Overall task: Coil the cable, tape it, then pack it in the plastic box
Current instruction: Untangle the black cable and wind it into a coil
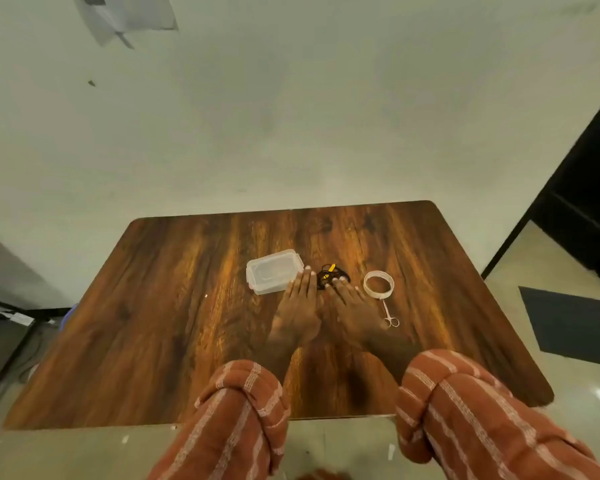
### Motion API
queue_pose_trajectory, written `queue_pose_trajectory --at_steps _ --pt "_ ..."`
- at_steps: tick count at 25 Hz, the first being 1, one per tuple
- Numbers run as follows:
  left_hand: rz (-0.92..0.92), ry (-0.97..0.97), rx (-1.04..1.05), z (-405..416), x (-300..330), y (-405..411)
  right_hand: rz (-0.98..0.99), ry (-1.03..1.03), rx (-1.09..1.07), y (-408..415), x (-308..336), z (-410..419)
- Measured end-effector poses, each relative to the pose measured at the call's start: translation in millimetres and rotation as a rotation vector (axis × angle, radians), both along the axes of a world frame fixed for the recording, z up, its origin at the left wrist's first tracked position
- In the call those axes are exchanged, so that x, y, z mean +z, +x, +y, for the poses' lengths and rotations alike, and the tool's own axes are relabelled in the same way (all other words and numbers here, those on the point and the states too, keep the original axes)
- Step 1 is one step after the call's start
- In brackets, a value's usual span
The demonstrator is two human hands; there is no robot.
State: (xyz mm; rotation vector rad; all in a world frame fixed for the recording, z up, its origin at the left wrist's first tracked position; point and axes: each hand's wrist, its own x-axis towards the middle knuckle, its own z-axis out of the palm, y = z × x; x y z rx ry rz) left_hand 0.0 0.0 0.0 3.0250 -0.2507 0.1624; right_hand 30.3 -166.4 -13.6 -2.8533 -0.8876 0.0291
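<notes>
A black cable (330,276) with a yellow end lies in a loose bunch on the wooden table (174,306). Left of it stands a clear plastic box (273,271) with its lid on. A roll of clear tape (378,283) lies to the right of the cable, and small scissors (389,315) lie just in front of the roll. My left hand (298,308) rests flat, palm down, fingertips beside the box and the cable. My right hand (352,311) also lies flat, its fingertips touching the near edge of the cable. Neither hand holds anything.
The table's far edge meets a pale wall. A dark metal frame and a grey object (11,296) stand at the left, a dark panel (582,216) and a dark floor mat (575,323) at the right. My striped sleeves (465,403) cover the near edge.
</notes>
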Motion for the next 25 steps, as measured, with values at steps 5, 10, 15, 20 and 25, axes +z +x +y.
queue_pose_trajectory --at_steps 5,10,15,20,25 --pt "0.089 -0.124 0.024 4.4 -9.7 32.7 0.098 0.093 -0.089 20.4 -4.1 11.1" --pt "0.161 -0.167 0.067 6.0 6.2 95.0 0.185 0.459 -0.367 66.3 3.3 2.4" --pt "0.226 -0.198 -0.052 -8.8 -22.9 147.4 0.327 0.631 -0.673 87.5 -18.5 -16.3" --pt "0.241 -0.066 -0.288 -21.8 -56.4 176.9 0.411 0.51 -0.561 104.8 -68.1 -7.9" --pt "0.45 0.063 0.04 -11.2 -91.9 167.0 0.348 0.427 -0.798 122.4 -89.6 26.2"
